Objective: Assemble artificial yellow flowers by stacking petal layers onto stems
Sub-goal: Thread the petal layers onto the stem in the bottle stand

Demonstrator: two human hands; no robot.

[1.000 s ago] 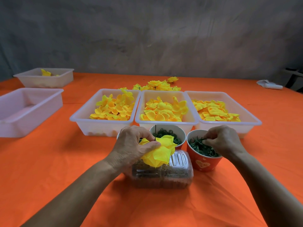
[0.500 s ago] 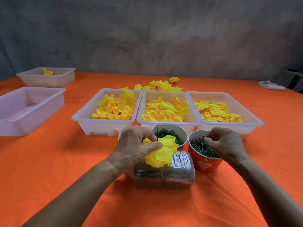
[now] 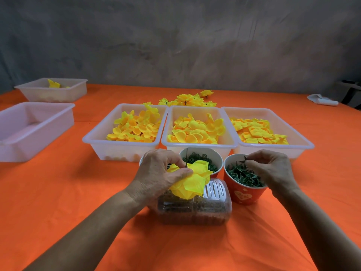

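Left hand (image 3: pixel 158 177) grips stacked flower (image 3: pixel 192 178), stem (image 3: pixel 186 156) poking up. Right hand (image 3: pixel 270 169) fingers pinch a green leaf piece (image 3: pixel 244 159) over the cup (image 3: pixel 244 194). Likely next: thread it onto the stem.

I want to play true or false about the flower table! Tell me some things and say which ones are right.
1. The left hand holds a yellow flower on a thin stem. True.
2. The right hand pinches a yellow petal. False: it pinches a small green piece over the red cup.
3. Three tubs in a row hold yellow petals. True.
4. The tablecloth is blue. False: it is orange.
5. The near left tub is full of petals. False: none show inside it.
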